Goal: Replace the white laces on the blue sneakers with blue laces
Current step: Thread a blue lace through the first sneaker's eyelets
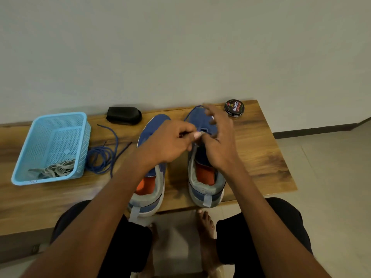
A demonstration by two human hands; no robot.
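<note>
Both forearms reach forward from the bottom edge and meet over the right sneaker (202,161), which stands on the wooden bench (261,153) with its toe toward 12 o'clock and its heel toward 6 o'clock. The left hand (168,143) comes in from 7 o'clock, knuckles up, fingers curled, thumb and forefinger pinching a blue lace (192,112) at the eyelet area of that sneaker. The right hand (220,137) comes in from 5 o'clock, palm turned toward the left hand; its upper fingers are spread and blurred, its lower fingers meet the left hand's fingertips at the lace. Whether the right hand grips the lace cannot be told. A loop of the lace arcs over the toe at 12 o'clock of the hands.

The left sneaker (152,177) stands just beside the right one, at 9 o'clock of it, partly under the left forearm; both show orange insoles.

A second blue lace (102,157) lies coiled on the bench at 9 o'clock of the left sneaker. Beside it, farther toward 9 o'clock, a light blue basket (22,161) holds the white laces (54,169).

A round black tin (234,107) at 1 o'clock of the hands reads "Cherry". A black object (124,115) lies at 11 o'clock; no writing is legible on it.
</note>
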